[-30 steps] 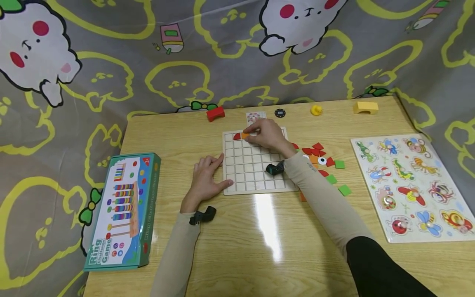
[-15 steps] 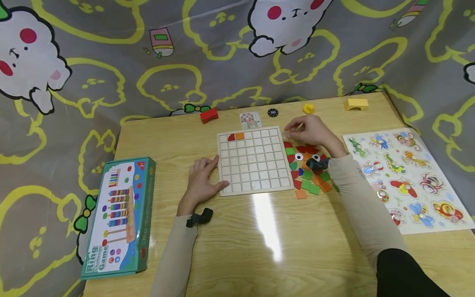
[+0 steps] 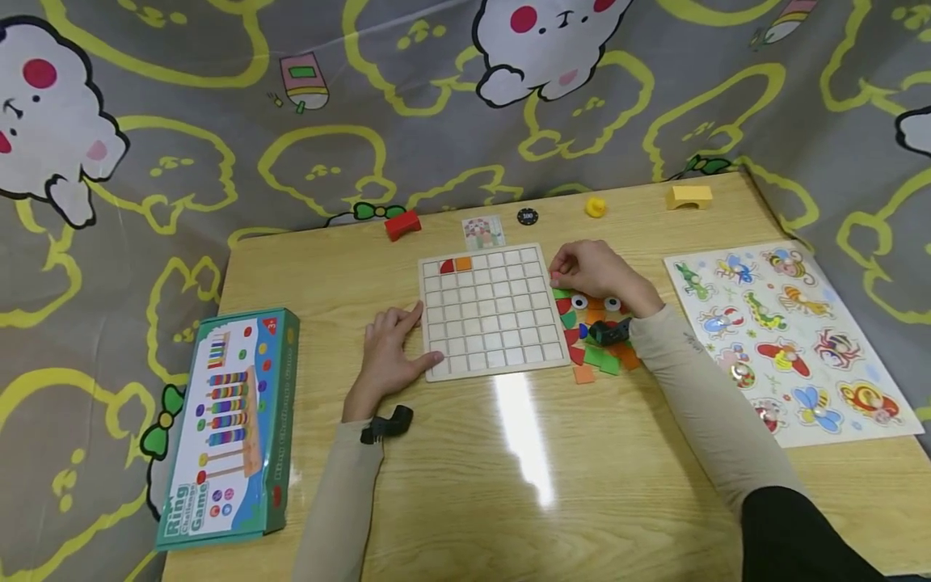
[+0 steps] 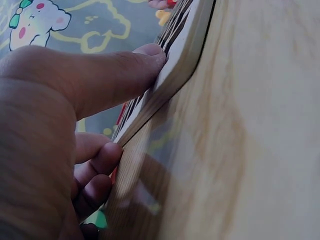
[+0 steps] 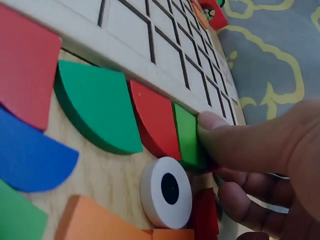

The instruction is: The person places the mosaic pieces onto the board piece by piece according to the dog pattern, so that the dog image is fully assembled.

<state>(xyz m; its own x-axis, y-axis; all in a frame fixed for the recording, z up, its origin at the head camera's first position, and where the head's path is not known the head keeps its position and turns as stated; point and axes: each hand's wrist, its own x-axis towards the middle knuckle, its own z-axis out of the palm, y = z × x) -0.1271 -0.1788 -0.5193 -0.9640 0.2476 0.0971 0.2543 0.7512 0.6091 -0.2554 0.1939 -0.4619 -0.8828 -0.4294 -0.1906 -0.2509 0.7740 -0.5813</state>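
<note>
A pale gridded wooden board (image 3: 494, 311) lies on the table, with a red quarter-circle tile (image 3: 447, 267) and an orange square tile (image 3: 463, 263) in its far row. My left hand (image 3: 389, 352) rests at its left side, thumb on the near corner and fingers along the edge. Beside the board's right edge, my right hand (image 3: 592, 271) reaches to the far end of the loose tiles. Its thumb and fingers close on a mostly hidden red tile (image 5: 213, 166) next to a green tile (image 5: 187, 135). A white eye tile (image 5: 167, 192) lies nearby.
Green squares (image 3: 602, 359) and other loose tiles crowd right of the board. A picture card (image 3: 483, 233), black chip (image 3: 527, 216), yellow duck (image 3: 596, 208), yellow arch block (image 3: 689, 196) and red block (image 3: 403, 226) line the back. An insect puzzle (image 3: 793, 347) and game box (image 3: 225, 428) flank them.
The right hand has let go of the orange square tile on the board and moved right to the loose tiles, lowering onto their far end. The left hand keeps its place.
</note>
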